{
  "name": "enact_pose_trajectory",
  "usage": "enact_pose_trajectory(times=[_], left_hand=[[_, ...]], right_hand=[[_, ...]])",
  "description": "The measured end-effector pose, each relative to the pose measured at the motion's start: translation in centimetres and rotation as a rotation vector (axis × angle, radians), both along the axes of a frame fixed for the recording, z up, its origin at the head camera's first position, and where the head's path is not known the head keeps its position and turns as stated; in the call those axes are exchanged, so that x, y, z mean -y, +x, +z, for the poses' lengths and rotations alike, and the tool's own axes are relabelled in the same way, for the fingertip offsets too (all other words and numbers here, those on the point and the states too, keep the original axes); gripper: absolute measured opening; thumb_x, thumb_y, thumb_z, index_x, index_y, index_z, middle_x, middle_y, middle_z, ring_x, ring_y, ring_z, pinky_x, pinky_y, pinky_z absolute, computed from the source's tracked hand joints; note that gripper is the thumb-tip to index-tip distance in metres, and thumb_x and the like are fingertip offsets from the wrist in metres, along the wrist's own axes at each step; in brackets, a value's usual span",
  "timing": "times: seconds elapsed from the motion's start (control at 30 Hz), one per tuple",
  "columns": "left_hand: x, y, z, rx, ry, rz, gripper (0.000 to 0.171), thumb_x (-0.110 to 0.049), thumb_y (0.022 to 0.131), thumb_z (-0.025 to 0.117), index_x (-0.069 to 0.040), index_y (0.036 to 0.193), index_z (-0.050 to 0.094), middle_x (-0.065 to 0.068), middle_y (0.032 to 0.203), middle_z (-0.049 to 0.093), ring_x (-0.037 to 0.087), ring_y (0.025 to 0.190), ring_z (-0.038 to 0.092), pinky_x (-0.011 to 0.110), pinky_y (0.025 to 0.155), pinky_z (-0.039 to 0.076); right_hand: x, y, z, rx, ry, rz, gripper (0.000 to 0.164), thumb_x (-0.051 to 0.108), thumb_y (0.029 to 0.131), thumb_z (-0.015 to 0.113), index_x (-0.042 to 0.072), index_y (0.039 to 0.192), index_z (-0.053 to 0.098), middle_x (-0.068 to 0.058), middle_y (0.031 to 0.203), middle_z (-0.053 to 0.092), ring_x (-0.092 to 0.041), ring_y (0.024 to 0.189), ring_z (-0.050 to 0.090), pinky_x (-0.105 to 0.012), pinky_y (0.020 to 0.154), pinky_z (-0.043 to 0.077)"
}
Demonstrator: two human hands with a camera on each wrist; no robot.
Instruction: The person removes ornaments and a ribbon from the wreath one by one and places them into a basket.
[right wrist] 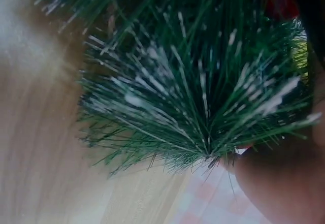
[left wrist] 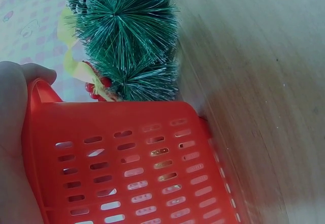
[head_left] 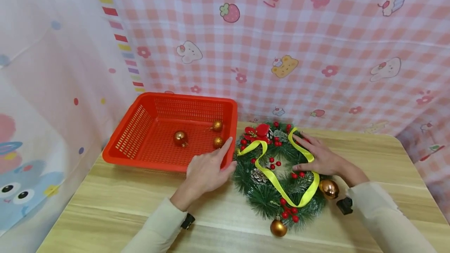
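Note:
A green Christmas wreath (head_left: 261, 194) lies on the table, trimmed with red berries, pinecones and a red flower. Loose across its top winds a yellow ribbon (head_left: 277, 184). My right hand (head_left: 321, 159) rests over the wreath's right side, thumb and index finger spread at the ribbon; the other fingers are mostly hidden. To its left, my left hand (head_left: 209, 171) lies over the near right corner of a red plastic basket (head_left: 140, 162), index finger straight along the rim. In the left wrist view, the thumb (left wrist: 40, 73) shows over the basket's corner.
Inside the basket are a shiny gold ball (head_left: 180, 138) and two glittery gold balls (head_left: 217, 125). One gold ball (head_left: 279, 228) sits at the wreath's near edge, and a copper ball (head_left: 329, 189) at its right. A checked curtain (head_left: 253, 61) hangs behind the table.

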State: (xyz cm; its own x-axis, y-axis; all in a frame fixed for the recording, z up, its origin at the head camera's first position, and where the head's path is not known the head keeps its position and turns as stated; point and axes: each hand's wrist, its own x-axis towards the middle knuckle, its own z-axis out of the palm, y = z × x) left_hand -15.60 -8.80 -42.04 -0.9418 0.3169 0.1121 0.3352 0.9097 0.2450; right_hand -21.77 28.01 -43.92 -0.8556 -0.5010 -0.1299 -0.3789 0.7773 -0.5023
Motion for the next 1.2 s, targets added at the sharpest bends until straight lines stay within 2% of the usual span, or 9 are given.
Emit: enact_pose_trajectory(times=[0.13,0.3,0.47,0.67,0.77,0.93,1.0,1.1,1.2], left_hand=[[-0.1,0.0,0.1,0.001,0.012,-0.007,0.069,-0.056,0.098,0.043,-0.026,0.157,0.028,-0.003,0.062,0.041,0.009,0.043,0.025,0.024,0.039,0.023],[-0.2,-0.1,0.0,0.000,0.021,-0.017,0.068,-0.055,0.098,0.044,-0.025,0.157,0.029,-0.004,0.061,0.040,0.008,0.043,0.024,0.023,0.039,0.022],[-0.3,-0.1,0.0,-0.005,0.024,-0.017,0.068,-0.054,0.098,0.045,-0.023,0.157,0.030,-0.003,0.060,0.040,0.007,0.042,0.021,0.022,0.039,0.019],[-0.2,-0.2,0.1,-0.013,0.021,-0.012,0.068,-0.054,0.098,0.045,-0.023,0.157,0.029,-0.002,0.061,0.041,0.007,0.042,0.021,0.022,0.039,0.019],[-0.1,-0.2,0.1,-0.019,0.030,-0.009,0.068,-0.053,0.098,0.046,-0.023,0.157,0.030,-0.003,0.061,0.041,0.007,0.041,0.021,0.022,0.039,0.019],[-0.1,0.0,0.1,-0.015,0.036,-0.016,0.068,-0.053,0.098,0.047,-0.023,0.157,0.030,-0.003,0.060,0.040,0.007,0.041,0.020,0.022,0.039,0.018],[-0.1,0.1,0.1,-0.015,0.031,-0.013,0.069,-0.053,0.097,0.047,-0.024,0.157,0.029,-0.003,0.061,0.040,0.007,0.041,0.020,0.022,0.039,0.018],[-0.1,0.1,0.0,-0.019,0.027,-0.007,0.068,-0.054,0.098,0.046,-0.025,0.157,0.029,-0.003,0.061,0.039,0.007,0.041,0.019,0.022,0.040,0.017],[-0.2,0.0,0.0,-0.027,0.028,-0.012,0.069,-0.055,0.098,0.045,-0.025,0.157,0.029,-0.003,0.061,0.039,0.007,0.042,0.019,0.022,0.040,0.017]], right_hand=[[0.1,0.6,0.1,-0.013,0.002,-0.034,0.097,0.053,0.086,0.071,0.021,0.160,0.018,-0.025,0.162,0.007,-0.057,0.143,0.009,-0.079,0.102,0.015],[0.2,1.7,-0.1,-0.050,-0.007,-0.101,0.093,0.047,0.089,0.070,0.016,0.160,0.018,-0.027,0.162,0.009,-0.059,0.141,0.011,-0.080,0.102,0.014],[0.8,3.0,-0.4,-0.039,0.042,-0.242,0.092,0.053,0.092,0.063,0.018,0.160,0.012,-0.028,0.161,0.010,-0.063,0.137,0.014,-0.082,0.094,0.019],[2.1,4.7,-0.2,0.026,0.045,-0.441,0.095,0.062,0.092,0.056,0.020,0.161,0.006,-0.026,0.162,0.002,-0.064,0.135,0.012,-0.071,0.078,0.026],[2.7,5.8,0.0,0.069,0.029,-0.509,0.097,0.065,0.092,0.053,0.019,0.161,0.002,-0.027,0.162,-0.004,-0.065,0.133,0.010,-0.072,0.077,0.025],[3.2,8.1,1.0,0.164,0.036,-0.520,0.103,0.070,0.090,0.050,0.018,0.160,-0.006,-0.031,0.160,-0.012,-0.071,0.132,0.005,-0.085,0.082,0.021],[3.2,8.9,1.5,0.181,0.045,-0.504,0.104,0.071,0.090,0.049,0.017,0.159,-0.008,-0.032,0.159,-0.012,-0.072,0.132,0.005,-0.090,0.083,0.015],[2.9,9.6,2.3,0.129,0.053,-0.485,0.106,0.070,0.090,0.051,0.017,0.159,-0.007,-0.034,0.159,-0.007,-0.072,0.132,0.006,-0.090,0.085,0.010],[2.4,9.4,2.9,-0.005,0.012,-0.454,0.103,0.063,0.090,0.058,0.017,0.160,-0.001,-0.033,0.160,-0.001,-0.067,0.136,0.006,-0.087,0.092,0.007]])
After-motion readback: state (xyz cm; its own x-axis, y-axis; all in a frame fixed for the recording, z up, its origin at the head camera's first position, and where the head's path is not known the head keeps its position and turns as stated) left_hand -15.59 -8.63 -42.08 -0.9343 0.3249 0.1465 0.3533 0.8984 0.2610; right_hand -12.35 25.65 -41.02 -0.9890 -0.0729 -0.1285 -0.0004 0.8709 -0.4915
